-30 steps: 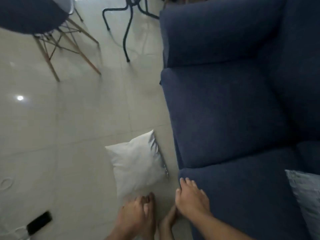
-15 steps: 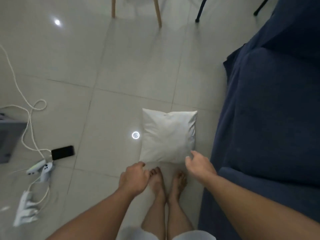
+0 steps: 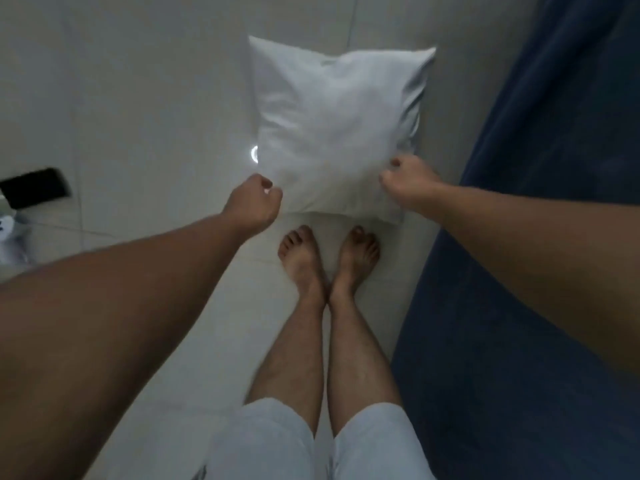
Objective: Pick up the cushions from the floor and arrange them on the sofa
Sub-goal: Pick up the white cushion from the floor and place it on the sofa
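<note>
A white cushion (image 3: 332, 133) lies on the pale tiled floor just ahead of my bare feet. My left hand (image 3: 254, 204) pinches its near left corner with fingers curled shut. My right hand (image 3: 407, 187) grips the near right edge, fingers closed into the fabric. The dark blue sofa (image 3: 540, 237) runs along the right side of the view, close beside the cushion.
A black phone (image 3: 34, 192) lies on the floor at the far left, with some white objects (image 3: 10, 237) just below it. My feet (image 3: 327, 258) stand close together between the cushion and my body. A bright light reflection (image 3: 254, 154) shows on the tile.
My view has dropped closer to the floor. Both hands have reached forward from in front of the cushion and closed on its near corners.
</note>
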Motion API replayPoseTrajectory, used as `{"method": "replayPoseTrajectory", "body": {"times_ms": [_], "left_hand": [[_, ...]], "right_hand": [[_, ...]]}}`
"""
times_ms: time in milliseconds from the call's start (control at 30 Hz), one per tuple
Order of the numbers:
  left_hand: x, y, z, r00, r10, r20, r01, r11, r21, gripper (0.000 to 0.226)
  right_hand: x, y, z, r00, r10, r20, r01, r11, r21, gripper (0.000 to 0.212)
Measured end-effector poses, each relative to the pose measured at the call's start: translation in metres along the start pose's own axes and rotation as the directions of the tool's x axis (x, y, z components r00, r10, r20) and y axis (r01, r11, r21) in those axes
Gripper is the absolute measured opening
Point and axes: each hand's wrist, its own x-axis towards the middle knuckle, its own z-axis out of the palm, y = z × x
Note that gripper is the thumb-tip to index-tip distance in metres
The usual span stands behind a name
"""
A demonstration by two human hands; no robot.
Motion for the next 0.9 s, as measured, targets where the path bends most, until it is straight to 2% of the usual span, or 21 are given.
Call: {"method": "replayPoseTrajectory", "body": {"times_ms": [67,100,200,267,333,433,533,567,633,733,800,833,900], "left_hand": [[0.043,-0.006,0.036,0.999,-0.03,-0.016,0.029,0.999,-0.019,0.05],[0.05,-0.004,0.029,0.999,-0.036,-0.036,0.034,0.998,-0.047,0.051],[0.09,-0.002,0.046,0.99,-0.106,-0.098,0.084,0.975,-0.204,0.06],[0.114,0.002,0.053,0.979,-0.161,-0.127,0.11,0.935,-0.337,0.071],[0.125,0.008,0.052,0.97,-0.225,-0.09,0.165,0.884,-0.437,0.079],[0.136,0.009,0.054,0.963,-0.259,0.078,0.263,0.827,-0.498,0.092],[0.129,0.007,0.062,0.967,-0.184,0.177,0.25,0.828,-0.502,0.085],[0.123,0.007,0.063,0.966,-0.158,0.205,0.242,0.832,-0.499,0.084],[0.109,-0.005,0.06,0.958,-0.17,0.23,0.268,0.817,-0.512,0.091],[0.087,-0.037,0.047,0.931,-0.221,0.289,0.348,0.772,-0.532,0.092],[0.061,-0.056,0.041,0.916,-0.257,0.307,0.387,0.77,-0.508,0.089],[0.034,-0.046,0.024,0.917,-0.247,0.312,0.38,0.776,-0.503,0.088],[0.001,-0.048,0.012,0.915,-0.295,0.274,0.394,0.797,-0.458,0.085]], "right_hand": [[0.041,0.023,0.024,0.999,0.035,-0.008,-0.035,0.999,0.039,0.038],[0.049,0.022,0.021,0.999,0.028,-0.014,-0.027,0.998,0.063,0.035],[0.091,0.039,0.034,0.993,0.089,-0.083,-0.077,0.986,0.145,0.043],[0.115,0.049,0.043,0.98,0.165,-0.108,-0.131,0.955,0.266,0.04],[0.127,0.056,0.046,0.976,0.206,-0.069,-0.156,0.886,0.437,0.044],[0.128,0.058,0.053,0.974,0.219,0.054,-0.204,0.755,0.623,0.08],[0.118,0.061,0.06,0.973,0.181,0.141,-0.229,0.735,0.639,0.131],[0.11,0.061,0.059,0.973,0.156,0.172,-0.23,0.743,0.629,0.136],[0.088,0.059,0.06,0.965,0.143,0.221,-0.248,0.776,0.58,0.121],[0.048,0.061,0.063,0.941,0.11,0.321,-0.293,0.742,0.603,0.074],[0.023,0.064,0.074,0.923,0.093,0.374,-0.323,0.716,0.619,0.053],[0.003,0.062,0.064,0.929,0.092,0.359,-0.315,0.706,0.634,0.05],[-0.028,0.059,0.07,0.926,0.104,0.363,-0.333,0.676,0.657,0.072]]}}
